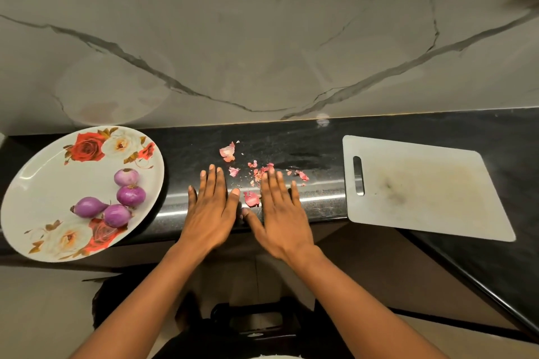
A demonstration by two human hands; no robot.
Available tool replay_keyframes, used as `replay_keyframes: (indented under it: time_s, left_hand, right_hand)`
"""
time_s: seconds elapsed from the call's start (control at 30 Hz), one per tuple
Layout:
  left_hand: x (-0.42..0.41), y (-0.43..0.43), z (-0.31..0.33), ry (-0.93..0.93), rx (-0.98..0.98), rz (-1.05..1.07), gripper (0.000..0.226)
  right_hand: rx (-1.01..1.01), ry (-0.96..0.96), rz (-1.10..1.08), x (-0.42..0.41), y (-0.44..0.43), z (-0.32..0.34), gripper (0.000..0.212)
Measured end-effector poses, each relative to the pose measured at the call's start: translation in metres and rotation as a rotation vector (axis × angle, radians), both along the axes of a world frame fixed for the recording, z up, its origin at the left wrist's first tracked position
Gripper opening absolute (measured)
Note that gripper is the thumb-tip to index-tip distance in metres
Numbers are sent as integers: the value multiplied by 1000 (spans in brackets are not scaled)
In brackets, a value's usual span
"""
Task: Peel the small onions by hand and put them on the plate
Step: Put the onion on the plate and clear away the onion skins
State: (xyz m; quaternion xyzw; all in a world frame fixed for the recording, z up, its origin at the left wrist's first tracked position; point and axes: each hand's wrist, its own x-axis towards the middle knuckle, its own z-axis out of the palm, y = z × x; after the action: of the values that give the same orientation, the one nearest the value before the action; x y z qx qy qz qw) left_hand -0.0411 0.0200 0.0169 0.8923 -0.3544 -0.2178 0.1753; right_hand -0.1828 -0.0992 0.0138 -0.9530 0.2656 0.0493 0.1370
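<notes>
- Left hand [210,210] lay flat, fingers straight, on the black counter [306,143], holding nothing.
- Right hand [281,213] lay flat just beside it, fingers straight too.
- Four peeled onions [116,198] sat on the right side of the plate [43,183], left of the hands.
- Skins [251,198] lay scattered between and beyond the hands.
- A board [423,189] lay to the right.
</notes>
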Motion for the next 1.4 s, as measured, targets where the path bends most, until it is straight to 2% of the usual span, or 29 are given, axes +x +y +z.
replay_keyframes:
  time_s: [0.17,0.23,0.53,0.67,0.8,0.93,1.03,1.2,1.4]
  left_hand:
    - [22,-4,3,-23,-47,26,70]
    - [29,-8,2,-25,-25,13,70]
    - [40,-18,2,44,-131,26,67]
    - [54,-32,4,71,-155,26,66]
    - [56,-37,3,48,-111,-114,66]
    - [37,-24,0,16,-109,-263,62]
    - [27,-12,-1,98,-153,-322,59]
    - [15,14,15,324,-294,-204,59]
    - [14,35,24,300,-269,-110,65]
  right_hand:
    - [-6,-51,-257,-17,-51,0,90]
    - [30,-29,-266,-18,-61,-5,91]
    - [93,-25,70,38,-20,-6,86]
    - [119,-54,205,35,-8,-4,82]
    - [198,-159,90,22,-28,0,76]
    - [220,-169,34,34,-68,1,72]
    - [254,-169,59,62,-89,6,70]
    - [278,-81,179,112,-103,4,72]
    - [193,6,403,117,-93,2,70]
